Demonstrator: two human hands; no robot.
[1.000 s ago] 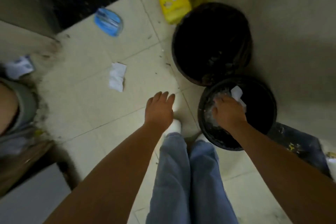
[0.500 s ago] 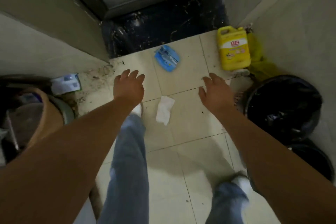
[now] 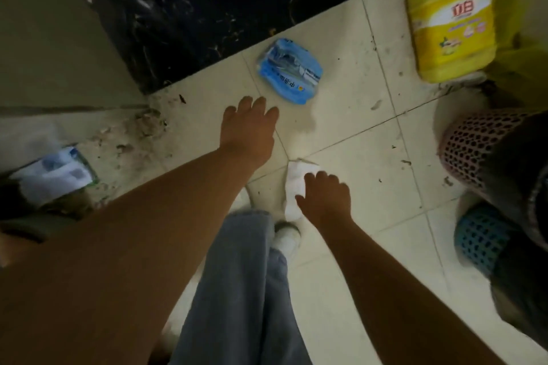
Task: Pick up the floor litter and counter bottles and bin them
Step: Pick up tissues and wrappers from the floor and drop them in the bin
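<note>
A crumpled white tissue (image 3: 292, 187) lies on the pale floor tiles in front of my feet. My right hand (image 3: 324, 200) is down on its right edge, fingers bent over it; the fingertips are hidden, so a grip does not show. A flat blue plastic packet (image 3: 289, 71) lies further ahead by the black threshold. My left hand (image 3: 249, 127) hovers just short of it, fingers spread, holding nothing. At the right edge stand a pink mesh bin (image 3: 474, 145) and a blue mesh bin (image 3: 480, 237), both lined with black bags.
A yellow detergent jug (image 3: 450, 21) stands at the far right against the wall, with yellow plastic behind it. A white and blue wrapper (image 3: 53, 172) lies at the left among dirt. A black threshold (image 3: 207, 9) crosses ahead. My jeans and white shoes are below.
My right hand left the bin, swung left and dropped onto the white tissue. My left hand moved forward toward the blue packet. I have stepped and bent closer to the floor.
</note>
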